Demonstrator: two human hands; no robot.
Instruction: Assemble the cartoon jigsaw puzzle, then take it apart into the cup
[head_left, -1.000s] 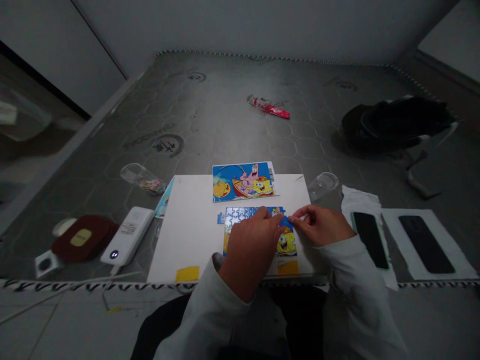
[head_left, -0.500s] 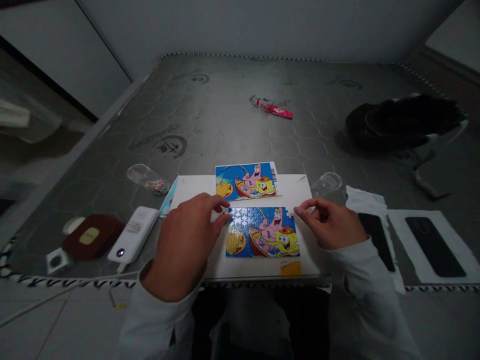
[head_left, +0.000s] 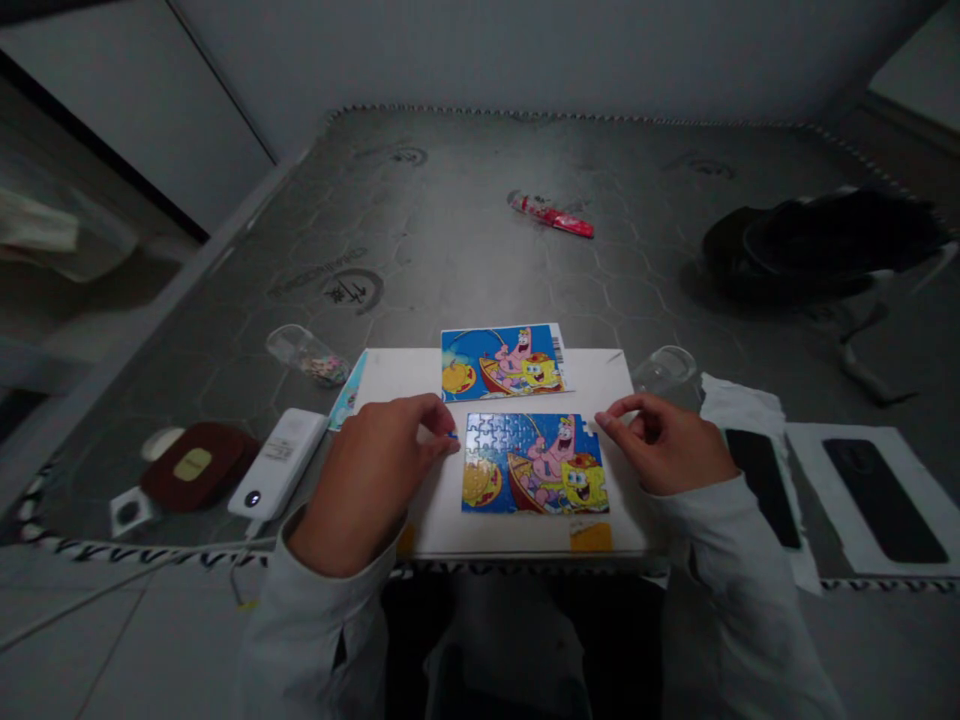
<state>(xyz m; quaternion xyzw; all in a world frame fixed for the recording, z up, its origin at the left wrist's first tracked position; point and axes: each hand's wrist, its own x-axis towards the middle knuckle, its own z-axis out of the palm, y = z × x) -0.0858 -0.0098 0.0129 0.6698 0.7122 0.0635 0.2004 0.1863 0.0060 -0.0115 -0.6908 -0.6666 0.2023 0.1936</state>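
Note:
A nearly whole jigsaw puzzle (head_left: 536, 465) lies on a white board (head_left: 439, 525), showing cartoon characters in a boat on blue. At its top right corner there is a gap. My left hand (head_left: 386, 470) is just left of the puzzle, thumb and forefinger pinched on a small blue puzzle piece (head_left: 453, 435). Beyond the puzzle's top right corner, my right hand (head_left: 667, 440) is closed in a pinch; whatever its fingertips hold is too small to make out. A reference picture card (head_left: 502, 362) with the same scene lies behind the puzzle.
Left are a clear container of small pieces (head_left: 311, 358), a white power bank (head_left: 277, 465) with a cable and a brown case (head_left: 199, 465). A clear cup (head_left: 664, 370) and dark phones (head_left: 885, 500) lie right. Farther back are a red packet (head_left: 555, 215) and black bag (head_left: 817, 245).
My left hand has drawn back leftward from the puzzle's upper left edge, and the blue piece now shows in its fingers. My right hand has stayed about the same; the view has shifted slightly.

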